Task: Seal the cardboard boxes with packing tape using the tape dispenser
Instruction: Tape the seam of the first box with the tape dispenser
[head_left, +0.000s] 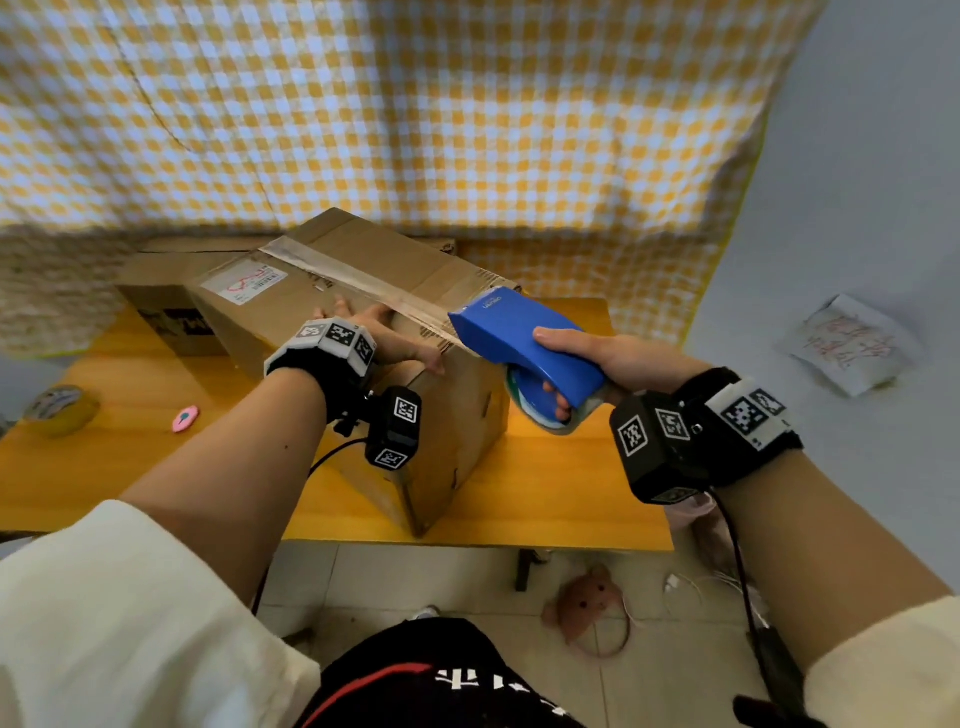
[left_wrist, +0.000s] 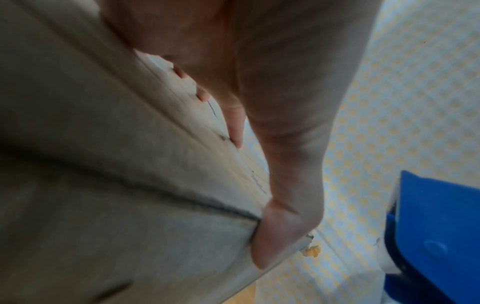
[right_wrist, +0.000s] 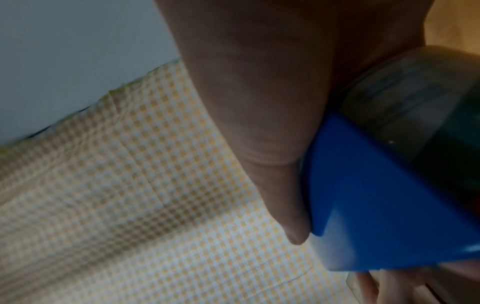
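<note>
Right hand (head_left: 597, 353) grips dispenser (head_left: 519, 348) — beside box (head_left: 332, 306).

The tall cardboard box (head_left: 358, 332) and a second box (head_left: 166, 301) behind it fill the table's (head_left: 561, 499) middle and back, a tape roll (head_left: 62, 410) and pink cutter (head_left: 185, 419) dot the left, leaving open tabletop front right.

2 boxes (head_left: 332, 291), 1 dispenser (head_left: 519, 343), 1 tape roll (head_left: 62, 410)
</note>
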